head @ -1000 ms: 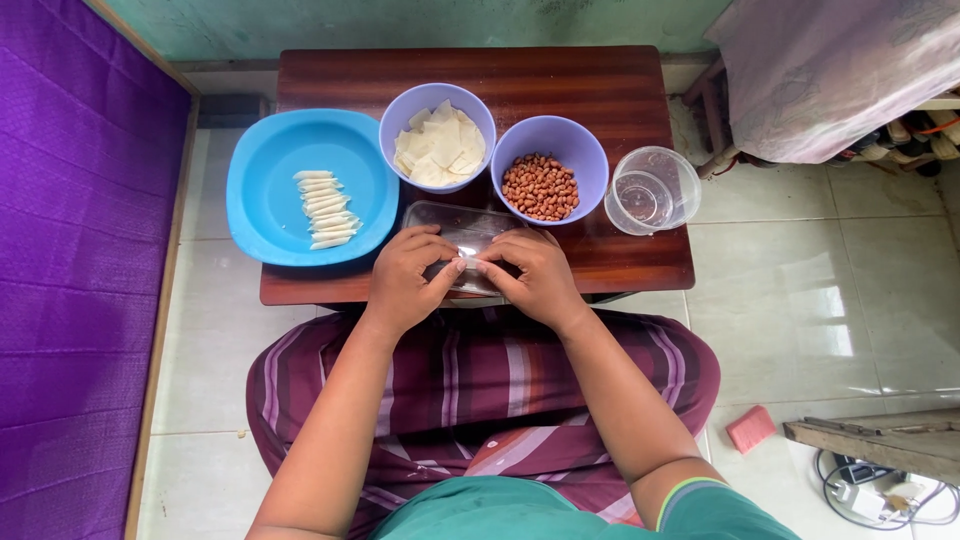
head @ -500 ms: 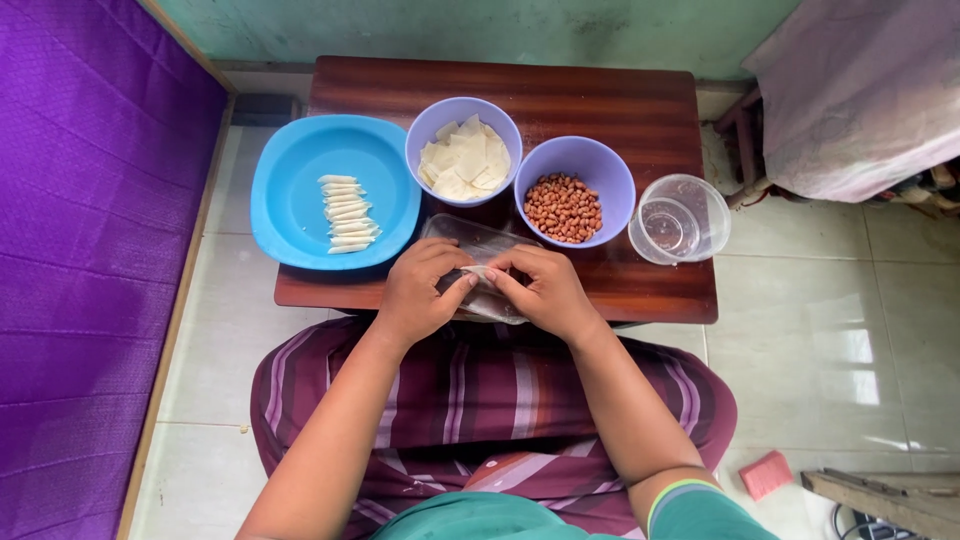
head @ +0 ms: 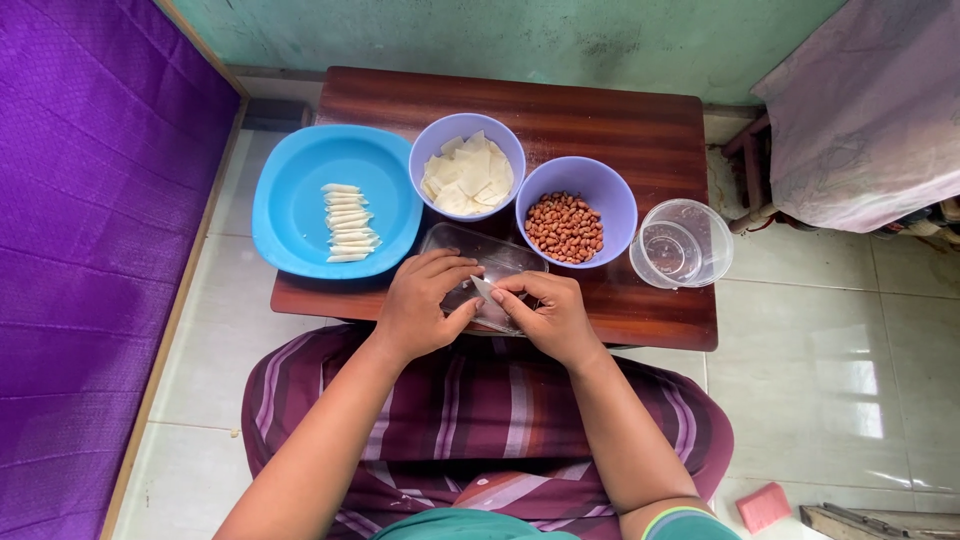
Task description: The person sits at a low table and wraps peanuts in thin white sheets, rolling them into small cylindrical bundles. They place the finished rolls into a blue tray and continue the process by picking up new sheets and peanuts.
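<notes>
over the clear tray (head: 500, 262) at the bench (head: 640, 130) edge, a small wrapper (head: 483, 290) is pinched between left hand (head: 420, 308) and right hand (head: 550, 318); if squeezed unevenly, it could tear or unroll.

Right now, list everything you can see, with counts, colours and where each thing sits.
Table: one, dark brown wood, centre.
Plate: one, blue, table's left.
Rolled pieces: about ten, pale, stacked on the plate.
Wrapper bowl: one, lilac, holds pale squares.
Peanut bowl: one, lilac, holds red-brown peanuts.
Clear bowl: one, table's right.
Clear tray: one, under the hands.
Wrapper: one, pale, between fingertips.
Left hand: pinching the wrapper.
Right hand: pinching the wrapper.
</notes>
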